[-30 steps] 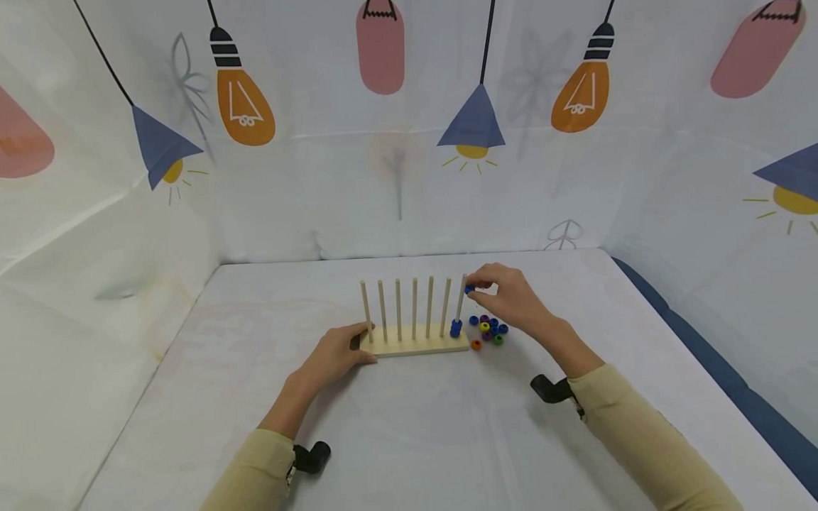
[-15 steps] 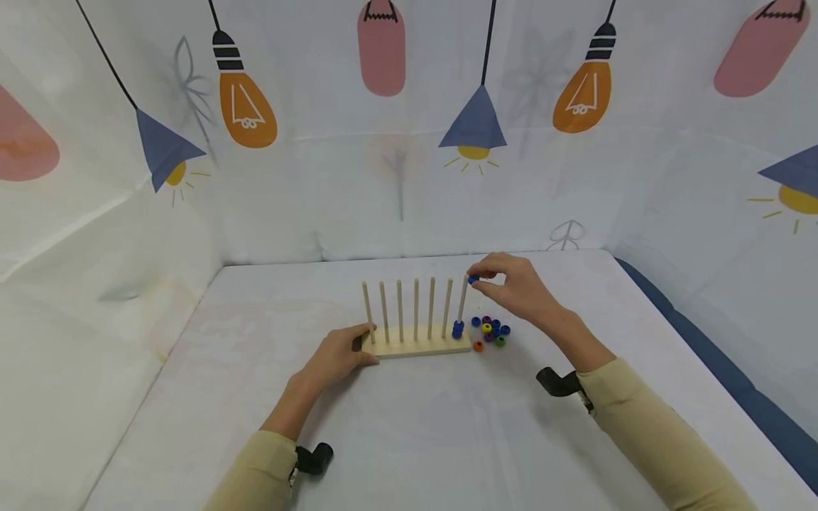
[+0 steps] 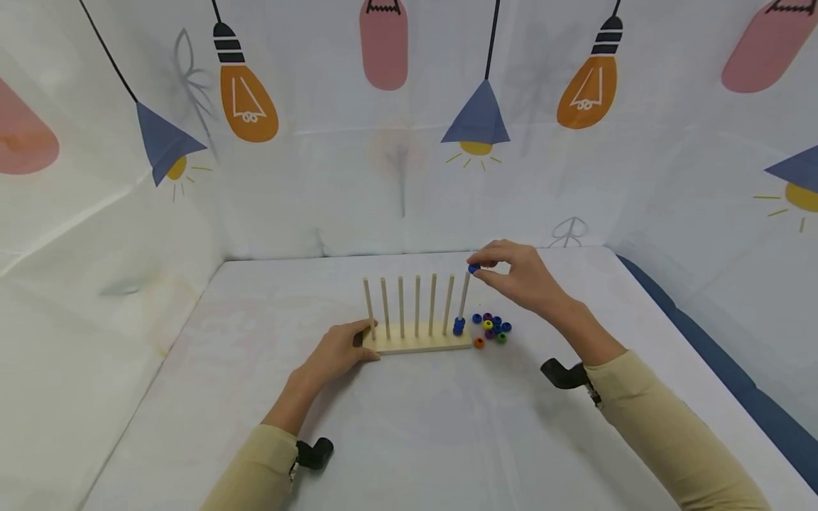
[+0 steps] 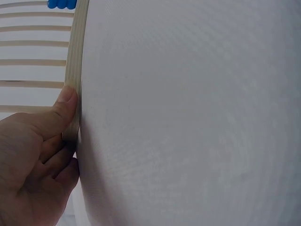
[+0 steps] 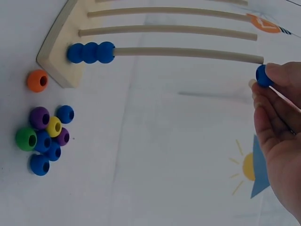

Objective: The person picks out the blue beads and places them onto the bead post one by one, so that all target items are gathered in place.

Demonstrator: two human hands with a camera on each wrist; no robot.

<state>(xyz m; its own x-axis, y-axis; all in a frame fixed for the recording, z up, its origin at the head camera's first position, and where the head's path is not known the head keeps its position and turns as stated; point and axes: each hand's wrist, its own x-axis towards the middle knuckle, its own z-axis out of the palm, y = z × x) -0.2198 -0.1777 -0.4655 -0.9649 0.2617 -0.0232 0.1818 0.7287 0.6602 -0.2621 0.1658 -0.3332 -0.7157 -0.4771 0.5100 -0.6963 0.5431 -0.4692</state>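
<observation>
A pale wooden peg board (image 3: 417,345) with several upright pegs stands on the white table. My left hand (image 3: 339,350) grips its left end, the thumb (image 4: 67,96) along the front edge. Three blue beads (image 5: 91,52) are stacked at the bottom of the rightmost peg (image 5: 188,54); the other pegs hold none. My right hand (image 3: 520,275) pinches a blue bead (image 5: 263,76) between thumb and fingertips, right at the tip of that peg.
Right of the board lies a loose cluster of blue, purple, yellow and green beads (image 5: 44,136). An orange bead (image 3: 479,343) sits by the board's right corner. A white sheet printed with lamps (image 3: 409,177) hangs behind the table.
My right hand has risen with the blue bead from beside the upper part of the rightmost peg to its tip. The left hand keeps its grip on the board.
</observation>
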